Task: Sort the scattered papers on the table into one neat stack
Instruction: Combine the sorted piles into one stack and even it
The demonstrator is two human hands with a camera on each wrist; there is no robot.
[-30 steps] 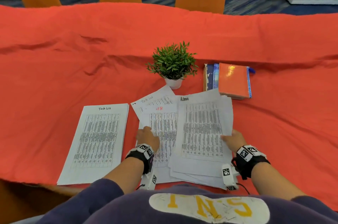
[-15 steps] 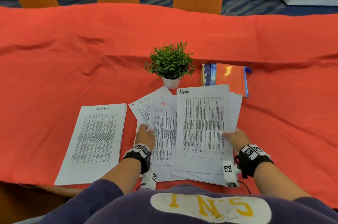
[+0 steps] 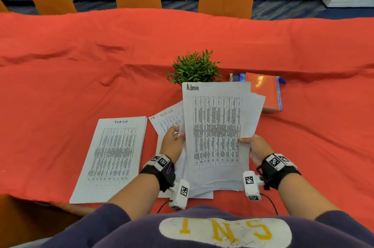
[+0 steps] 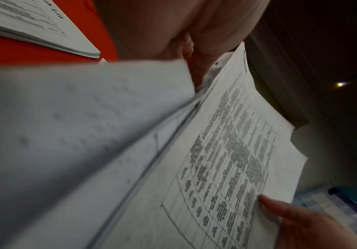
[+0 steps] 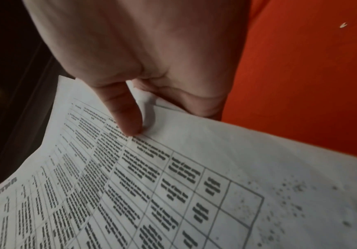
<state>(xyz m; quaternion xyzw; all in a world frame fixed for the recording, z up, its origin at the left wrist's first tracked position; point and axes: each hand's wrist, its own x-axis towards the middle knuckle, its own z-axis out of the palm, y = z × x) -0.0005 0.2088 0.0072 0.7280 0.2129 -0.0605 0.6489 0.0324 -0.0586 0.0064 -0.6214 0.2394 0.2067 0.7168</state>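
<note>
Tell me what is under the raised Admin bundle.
Under the Admin bundle more loose sheets show at its near edge, and a Task List sheet pokes out left. How many sheets lie beneath is hidden.

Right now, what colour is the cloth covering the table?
The tablecloth is plain orange-red, clearest in the head view.

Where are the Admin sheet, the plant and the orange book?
Admin sheet point(image 3: 215, 126), head view: middle of its printed table.
Plant point(image 3: 194, 67), head view: its green leaves.
Orange book point(image 3: 265, 89), head view: its glossy cover.
</note>
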